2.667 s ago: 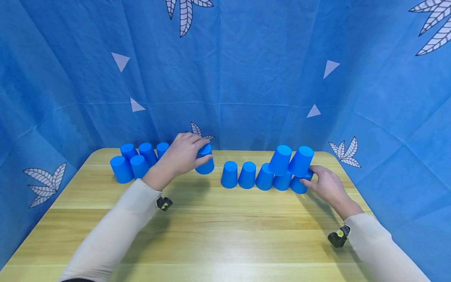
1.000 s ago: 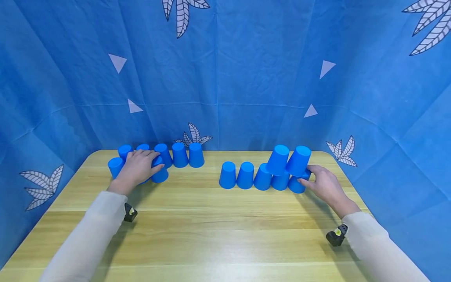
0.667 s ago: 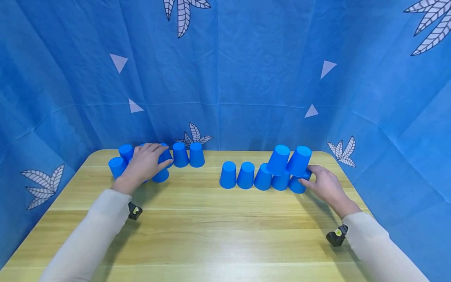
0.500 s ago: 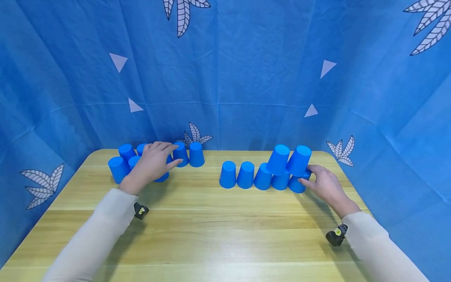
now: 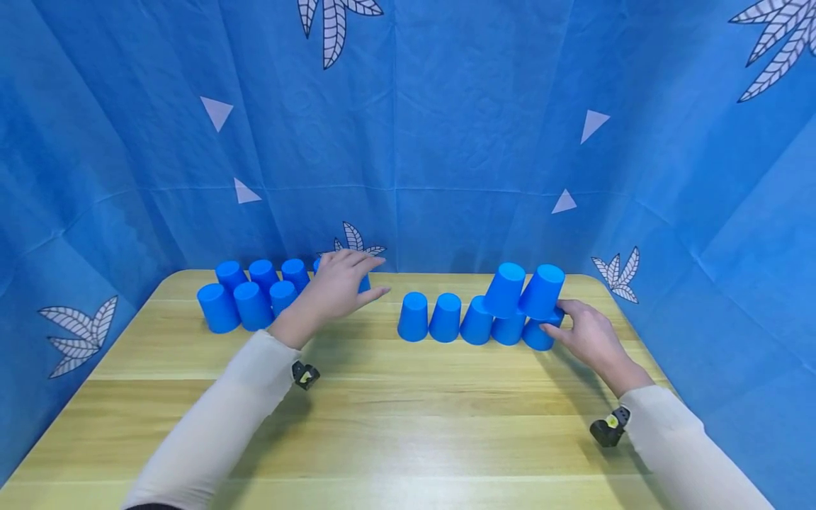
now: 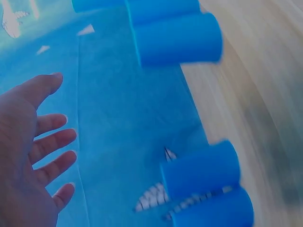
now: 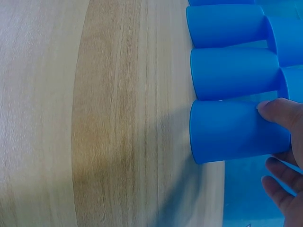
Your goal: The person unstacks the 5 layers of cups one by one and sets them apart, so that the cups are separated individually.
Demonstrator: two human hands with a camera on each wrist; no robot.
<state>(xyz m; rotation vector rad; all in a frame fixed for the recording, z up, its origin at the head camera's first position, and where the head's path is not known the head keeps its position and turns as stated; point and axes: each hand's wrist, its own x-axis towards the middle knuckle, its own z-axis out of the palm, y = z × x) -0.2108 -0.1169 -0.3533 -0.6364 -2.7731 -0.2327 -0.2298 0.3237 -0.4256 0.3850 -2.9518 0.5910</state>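
My left hand (image 5: 334,287) is over the right end of the back row of upside-down blue cups, hiding part of them. In the left wrist view that hand (image 6: 31,151) holds nothing, its fingers spread and apart from the blue cups (image 6: 203,168). With thumb and fingers my right hand (image 5: 593,336) grips the bottom-row end cup (image 5: 538,336) on the right. The right wrist view shows the thumb of this hand (image 7: 289,137) on that cup's side (image 7: 232,132). Two cups (image 5: 506,290) (image 5: 542,292) stand on the right part of the bottom row.
Three blue cups (image 5: 218,309) form a front row at the left, before a back row (image 5: 231,275). Two cups (image 5: 414,316) (image 5: 445,318) without any on top stand mid-table. A blue cloth (image 5: 395,142) hangs behind the wooden table (image 5: 408,418).
The left hand set its cup down at the back row's right end, went to the left cups, then swung back right with nothing in it. The right hand stays on its cup.
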